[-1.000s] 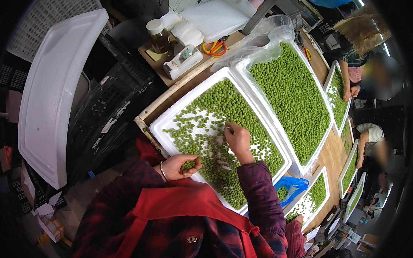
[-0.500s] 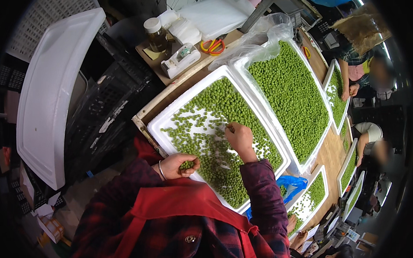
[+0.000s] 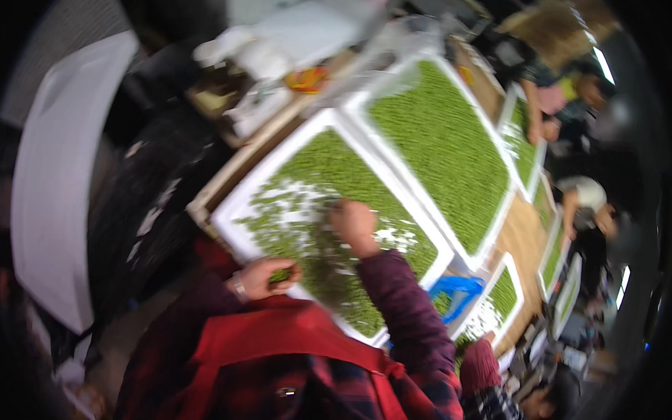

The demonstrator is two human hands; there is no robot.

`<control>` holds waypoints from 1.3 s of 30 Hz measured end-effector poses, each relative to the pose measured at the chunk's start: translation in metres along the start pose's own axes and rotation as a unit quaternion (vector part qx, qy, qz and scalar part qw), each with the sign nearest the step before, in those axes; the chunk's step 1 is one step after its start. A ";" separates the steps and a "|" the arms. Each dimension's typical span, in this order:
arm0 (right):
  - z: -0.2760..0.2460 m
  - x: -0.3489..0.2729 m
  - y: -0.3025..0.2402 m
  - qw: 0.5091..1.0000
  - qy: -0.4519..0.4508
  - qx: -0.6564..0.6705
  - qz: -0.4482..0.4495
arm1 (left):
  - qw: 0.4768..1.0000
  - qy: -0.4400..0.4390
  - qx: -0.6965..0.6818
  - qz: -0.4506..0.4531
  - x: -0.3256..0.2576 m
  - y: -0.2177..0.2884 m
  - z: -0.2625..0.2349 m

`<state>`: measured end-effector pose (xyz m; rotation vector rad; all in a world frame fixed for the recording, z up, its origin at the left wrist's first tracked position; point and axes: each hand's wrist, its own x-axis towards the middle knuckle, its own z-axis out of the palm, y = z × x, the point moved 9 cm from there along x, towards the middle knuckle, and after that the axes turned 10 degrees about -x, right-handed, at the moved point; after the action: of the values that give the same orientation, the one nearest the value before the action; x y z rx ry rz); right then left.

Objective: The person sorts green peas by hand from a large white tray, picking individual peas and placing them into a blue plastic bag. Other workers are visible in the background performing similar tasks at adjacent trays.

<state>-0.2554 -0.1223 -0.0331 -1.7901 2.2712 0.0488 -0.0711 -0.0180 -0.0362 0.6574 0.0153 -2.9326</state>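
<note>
Cupped at the near rim of the white tray (image 3: 236, 215), the left hand (image 3: 263, 276) has its grip curled round a small heap of green peas (image 3: 280, 275), fingers closed over them. At about 1 o'clock from it, the right hand (image 3: 354, 224) rests palm down on the tray's pea layer (image 3: 352, 173), fingertips bent into the peas; the blur hides whether that grip holds anything. Around this hand the peas are thin and white tray floor shows in patches, while toward 12 o'clock the layer is dense. Both sleeves are dark red plaid, with a red apron (image 3: 272, 348) below.

Just beside the tray at 2 o'clock lies a second tray (image 3: 445, 143), fully covered in peas. At 4 o'clock from the right hand a blue container (image 3: 457, 290) sits on the bench (image 3: 524, 239), next to a smaller pea tray (image 3: 499, 297). Another person's hands (image 3: 542, 130) work at more trays at 3 o'clock. A large white lid (image 3: 59, 178) stands at 9 o'clock.
</note>
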 end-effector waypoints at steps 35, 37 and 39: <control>-0.010 -0.122 -0.203 0.877 -0.214 0.346 -0.255 | 0.930 0.034 -0.124 0.343 -0.140 0.097 0.037; 0.005 -0.104 -0.180 0.895 -0.134 0.373 -0.205 | 0.929 0.062 -0.145 0.335 -0.133 0.088 0.025; -0.008 -0.072 -0.128 0.914 -0.057 0.385 -0.113 | 0.933 0.068 -0.158 0.315 -0.123 0.079 0.014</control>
<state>-0.1182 -0.0866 0.0064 -1.5220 1.6267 -0.6692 0.0436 -0.0813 0.0302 0.6594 0.2378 -2.1995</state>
